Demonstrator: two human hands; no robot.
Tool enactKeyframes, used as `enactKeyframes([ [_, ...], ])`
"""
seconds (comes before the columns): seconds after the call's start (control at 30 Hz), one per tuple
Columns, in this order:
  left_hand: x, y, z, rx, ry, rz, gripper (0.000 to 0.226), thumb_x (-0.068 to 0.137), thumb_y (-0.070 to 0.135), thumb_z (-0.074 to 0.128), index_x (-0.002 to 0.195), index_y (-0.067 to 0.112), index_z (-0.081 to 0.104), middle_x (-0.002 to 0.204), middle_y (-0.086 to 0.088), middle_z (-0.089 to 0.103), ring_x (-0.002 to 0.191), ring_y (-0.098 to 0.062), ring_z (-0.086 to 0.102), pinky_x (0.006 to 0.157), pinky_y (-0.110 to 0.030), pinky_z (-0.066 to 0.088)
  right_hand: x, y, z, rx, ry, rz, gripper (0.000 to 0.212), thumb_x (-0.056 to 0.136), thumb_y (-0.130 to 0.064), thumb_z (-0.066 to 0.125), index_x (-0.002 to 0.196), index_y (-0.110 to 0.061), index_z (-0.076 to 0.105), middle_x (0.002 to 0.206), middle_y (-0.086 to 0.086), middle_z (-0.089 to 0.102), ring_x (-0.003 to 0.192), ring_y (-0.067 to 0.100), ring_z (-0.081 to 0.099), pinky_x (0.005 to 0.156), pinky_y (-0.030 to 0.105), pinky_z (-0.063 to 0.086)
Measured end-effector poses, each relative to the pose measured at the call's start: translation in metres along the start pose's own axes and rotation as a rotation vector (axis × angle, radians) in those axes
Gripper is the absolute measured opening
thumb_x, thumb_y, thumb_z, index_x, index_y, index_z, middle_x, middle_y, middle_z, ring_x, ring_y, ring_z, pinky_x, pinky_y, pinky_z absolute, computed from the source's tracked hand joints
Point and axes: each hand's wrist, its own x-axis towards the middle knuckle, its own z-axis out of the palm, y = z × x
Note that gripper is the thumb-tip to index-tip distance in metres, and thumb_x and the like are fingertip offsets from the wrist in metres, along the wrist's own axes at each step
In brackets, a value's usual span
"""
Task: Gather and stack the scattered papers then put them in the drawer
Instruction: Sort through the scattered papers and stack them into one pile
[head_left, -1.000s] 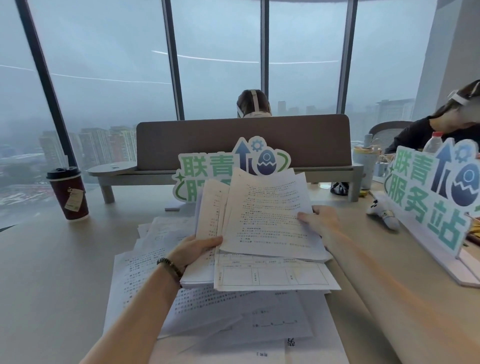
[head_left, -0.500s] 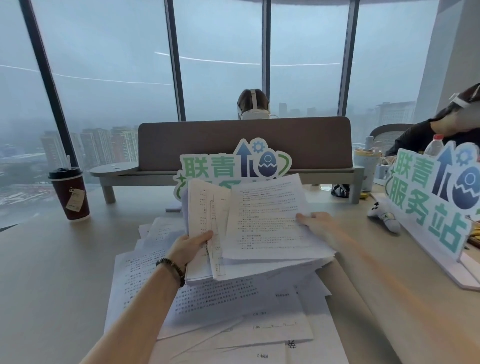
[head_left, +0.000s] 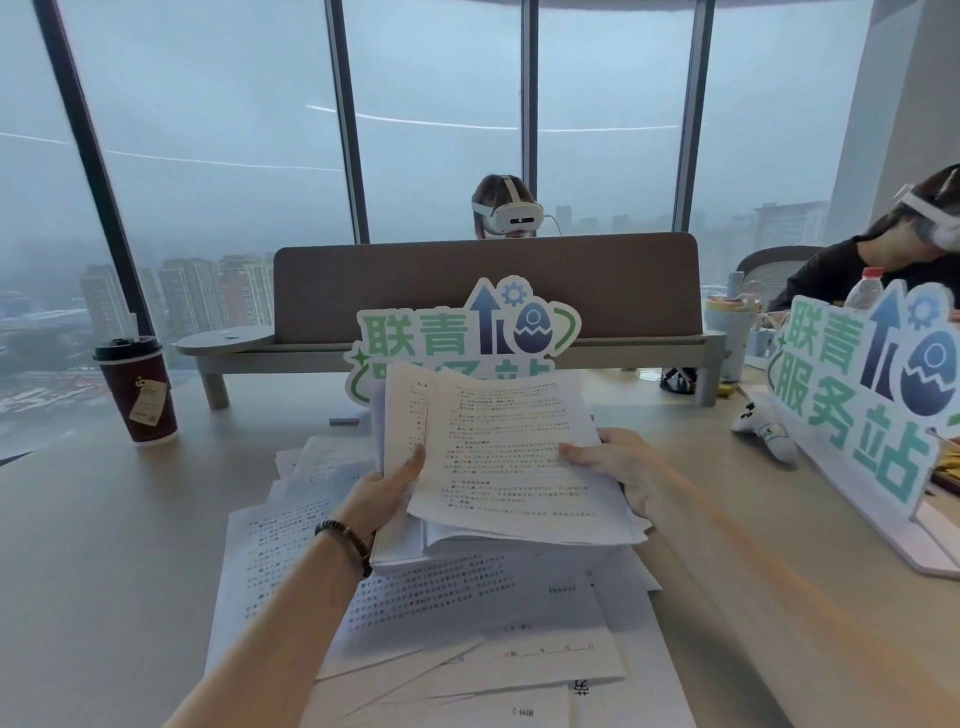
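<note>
A bundle of printed white papers (head_left: 509, 467) is raised above the desk, tilted toward me. My left hand (head_left: 382, 493) grips its left edge with the thumb on top. My right hand (head_left: 613, 467) grips the right edge, thumb on the top sheet. The sheets in the bundle are uneven and fan out at the left. More loose papers (head_left: 405, 608) lie scattered and overlapping on the desk (head_left: 93, 571) beneath and toward me. No drawer is visible.
A dark red coffee cup (head_left: 136, 389) stands at the left. A green sign (head_left: 467, 332) stands behind the papers, another sign (head_left: 862, 384) at the right, with a white controller (head_left: 763, 426) beside it. A brown divider (head_left: 488, 286) crosses the desk; two people with headsets sit beyond.
Both hands have drawn the sheets together into a tighter bundle and lifted it off the pile. A wide form sheet that hung below the bundle is now tucked in.
</note>
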Motion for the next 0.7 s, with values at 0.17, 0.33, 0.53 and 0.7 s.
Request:
enactKeyframes([
  [0.17, -0.005, 0.000, 0.005, -0.142, -0.084, -0.026, 0.021, 0.090, 0.021, 0.066, 0.109, 0.010, 0.068, 0.109, -0.012, 0.073, 0.097, -0.028, 0.071, 0.084, -0.040, 0.059, -0.001, 0.005, 0.013, -0.049, -0.093, 0.066, 0.028, 0.096, -0.026, 0.066, 0.119, -0.010, 0.067, 0.107, 0.009, 0.076, 0.096, 0.030, 0.074, 0.087, 0.047, 0.059],
  [0.33, -0.007, 0.001, 0.004, -0.135, -0.121, -0.089, 0.031, 0.087, 0.011, 0.068, 0.117, 0.002, 0.066, 0.112, -0.019, 0.071, 0.102, -0.035, 0.069, 0.093, -0.049, 0.054, -0.008, 0.005, 0.027, -0.040, -0.101, 0.022, 0.013, 0.098, -0.009, 0.059, 0.108, -0.009, 0.068, 0.113, 0.007, 0.073, 0.095, 0.026, 0.072, 0.081, 0.038, 0.059],
  [0.53, -0.014, 0.009, 0.008, -0.204, -0.125, -0.006, 0.028, 0.091, 0.011, 0.063, 0.119, 0.007, 0.064, 0.113, -0.018, 0.071, 0.101, -0.036, 0.069, 0.084, -0.051, 0.057, -0.022, -0.007, 0.032, -0.063, 0.054, -0.201, 0.016, 0.095, -0.011, 0.065, 0.109, -0.017, 0.067, 0.102, 0.000, 0.075, 0.089, 0.021, 0.072, 0.066, 0.034, 0.059],
  [0.7, -0.026, 0.025, 0.017, -0.190, -0.017, 0.221, 0.022, 0.093, 0.011, 0.061, 0.114, 0.006, 0.066, 0.105, -0.014, 0.074, 0.094, -0.031, 0.072, 0.078, -0.046, 0.060, -0.032, -0.015, 0.042, -0.104, 0.167, -0.424, 0.022, 0.098, -0.016, 0.060, 0.118, -0.024, 0.061, 0.111, -0.002, 0.071, 0.097, 0.018, 0.070, 0.081, 0.044, 0.061],
])
